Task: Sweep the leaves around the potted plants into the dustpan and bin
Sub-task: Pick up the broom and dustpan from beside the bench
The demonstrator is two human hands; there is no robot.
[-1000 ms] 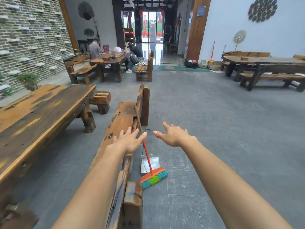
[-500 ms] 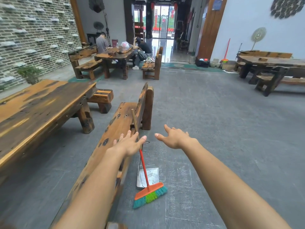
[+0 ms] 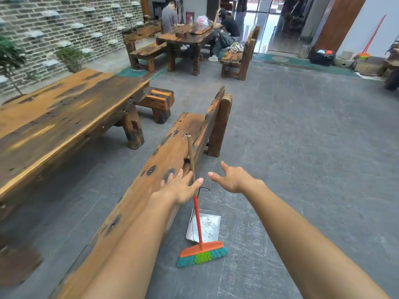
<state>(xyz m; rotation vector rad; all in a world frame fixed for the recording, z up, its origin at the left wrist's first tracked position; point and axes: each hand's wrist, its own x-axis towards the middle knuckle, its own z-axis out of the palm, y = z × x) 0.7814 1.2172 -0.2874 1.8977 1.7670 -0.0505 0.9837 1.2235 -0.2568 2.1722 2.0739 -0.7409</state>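
Head view: broom (image 3: pixel 201 249), orange head, teal-green bristles, red-and-wood handle, leans on the bench (image 3: pixel 172 152); metal dustpan (image 3: pixel 209 225) lies beside the bench; left hand (image 3: pixel 181 188) and right hand (image 3: pixel 233 180) spread wide, empty, by the bench's edge.

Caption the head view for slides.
Left hand and right hand, open, reach for broom leaning on wooden bench; metal dustpan behind.

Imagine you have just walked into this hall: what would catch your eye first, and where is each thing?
Two bare arms reach forward mid-view, the left hand and right hand open either side of the handle of a broom. Orange-headed with green and blue bristles, it leans on a long wooden bench, a metal dustpan lying on the grey floor behind its head. A big wooden table fills the left.
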